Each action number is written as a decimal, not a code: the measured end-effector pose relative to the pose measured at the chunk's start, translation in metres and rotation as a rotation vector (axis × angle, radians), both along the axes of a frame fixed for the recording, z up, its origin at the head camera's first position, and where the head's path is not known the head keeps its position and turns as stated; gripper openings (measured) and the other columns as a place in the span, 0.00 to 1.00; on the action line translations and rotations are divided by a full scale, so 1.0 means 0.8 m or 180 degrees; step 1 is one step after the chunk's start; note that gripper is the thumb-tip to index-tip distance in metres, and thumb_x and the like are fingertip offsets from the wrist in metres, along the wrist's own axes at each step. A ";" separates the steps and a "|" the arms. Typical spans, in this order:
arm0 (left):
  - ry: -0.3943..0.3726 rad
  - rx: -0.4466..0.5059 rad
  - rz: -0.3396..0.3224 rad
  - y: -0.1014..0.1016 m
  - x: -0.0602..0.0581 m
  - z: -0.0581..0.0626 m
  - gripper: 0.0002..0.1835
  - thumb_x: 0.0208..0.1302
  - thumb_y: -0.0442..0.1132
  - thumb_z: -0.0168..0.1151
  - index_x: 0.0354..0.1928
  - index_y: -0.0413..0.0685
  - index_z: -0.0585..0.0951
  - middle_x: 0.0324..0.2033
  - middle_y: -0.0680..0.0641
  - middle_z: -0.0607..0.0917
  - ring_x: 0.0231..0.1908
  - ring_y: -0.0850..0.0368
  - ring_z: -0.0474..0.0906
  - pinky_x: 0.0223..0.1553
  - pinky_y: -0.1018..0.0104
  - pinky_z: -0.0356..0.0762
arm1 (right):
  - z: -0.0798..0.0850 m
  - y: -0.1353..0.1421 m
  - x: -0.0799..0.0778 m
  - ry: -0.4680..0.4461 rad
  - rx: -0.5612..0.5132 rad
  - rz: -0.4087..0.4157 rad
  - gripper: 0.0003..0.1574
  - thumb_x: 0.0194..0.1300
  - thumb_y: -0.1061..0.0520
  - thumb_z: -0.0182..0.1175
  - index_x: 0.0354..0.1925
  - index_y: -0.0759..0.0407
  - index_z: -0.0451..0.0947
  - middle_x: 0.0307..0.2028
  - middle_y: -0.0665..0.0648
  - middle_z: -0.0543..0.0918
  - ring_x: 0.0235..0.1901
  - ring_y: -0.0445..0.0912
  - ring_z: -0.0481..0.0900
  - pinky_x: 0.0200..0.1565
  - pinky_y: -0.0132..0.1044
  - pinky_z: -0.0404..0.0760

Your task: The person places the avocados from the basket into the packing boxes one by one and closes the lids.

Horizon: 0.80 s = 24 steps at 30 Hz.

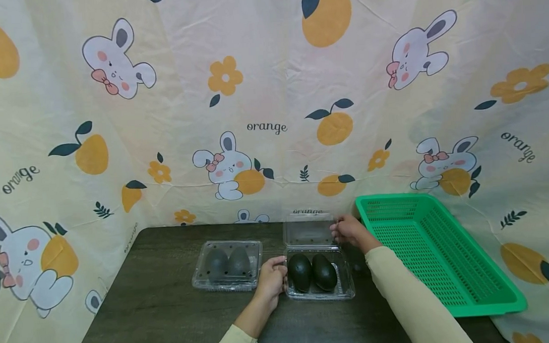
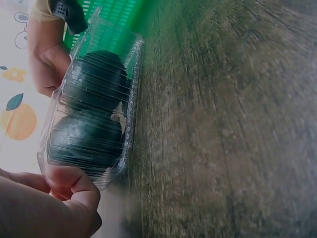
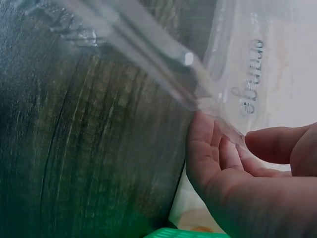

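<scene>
A clear plastic clamshell box [image 1: 344,288] stands on the table with its lid [image 1: 309,232] raised at the back. Two dark, egg-shaped avocados [image 1: 324,272] lie side by side in its base. My left hand [image 1: 272,281] grips the base's left edge between thumb and fingers; in the left wrist view the avocados [image 2: 86,139] show through the ribbed wall. At the lid's right edge my right hand [image 1: 350,230] pinches the thin plastic, and the right wrist view shows thumb and fingertips on its corner tab [image 3: 232,133].
To the left sits a closed clamshell box [image 1: 254,250] with two avocados inside. A green plastic basket [image 1: 441,256] stands at the right, close beside my right forearm. Behind the dark wooden table [image 1: 165,296] hangs a printed cloth [image 1: 271,91].
</scene>
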<state>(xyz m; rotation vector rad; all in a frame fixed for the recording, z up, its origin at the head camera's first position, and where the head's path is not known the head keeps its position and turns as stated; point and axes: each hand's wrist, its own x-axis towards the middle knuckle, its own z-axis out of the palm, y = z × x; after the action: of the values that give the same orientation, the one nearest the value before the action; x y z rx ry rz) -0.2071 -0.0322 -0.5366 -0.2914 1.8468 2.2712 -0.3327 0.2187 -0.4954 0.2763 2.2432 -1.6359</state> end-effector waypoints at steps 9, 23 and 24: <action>-0.0017 0.0008 0.0015 0.001 -0.002 -0.002 0.23 0.67 0.23 0.49 0.65 0.28 0.69 0.30 0.52 0.73 0.24 0.62 0.66 0.21 0.74 0.68 | 0.017 -0.002 0.009 0.0393 0.0174 -0.0108 0.27 0.78 0.68 0.46 0.71 0.73 0.60 0.46 0.66 0.78 0.38 0.50 0.80 0.39 0.39 0.85; -0.0054 0.0028 0.0057 0.002 -0.001 -0.001 0.23 0.68 0.23 0.49 0.64 0.29 0.70 0.31 0.52 0.72 0.24 0.62 0.66 0.20 0.75 0.68 | 0.043 0.008 0.030 0.0831 0.0016 -0.0154 0.33 0.85 0.44 0.38 0.72 0.67 0.63 0.66 0.74 0.74 0.66 0.65 0.75 0.67 0.57 0.76; -0.0054 0.0027 0.0061 0.002 -0.001 -0.001 0.23 0.68 0.23 0.49 0.64 0.29 0.70 0.31 0.52 0.73 0.24 0.62 0.66 0.20 0.75 0.69 | 0.045 0.008 0.033 0.0860 0.0017 -0.0141 0.34 0.85 0.43 0.38 0.72 0.67 0.63 0.66 0.73 0.74 0.67 0.65 0.75 0.67 0.57 0.76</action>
<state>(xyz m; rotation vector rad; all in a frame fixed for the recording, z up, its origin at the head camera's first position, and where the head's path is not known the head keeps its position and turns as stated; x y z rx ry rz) -0.2081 -0.0308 -0.5372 -0.3275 1.8335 2.2814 -0.3061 0.2254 -0.4598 0.1118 2.4525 -1.7832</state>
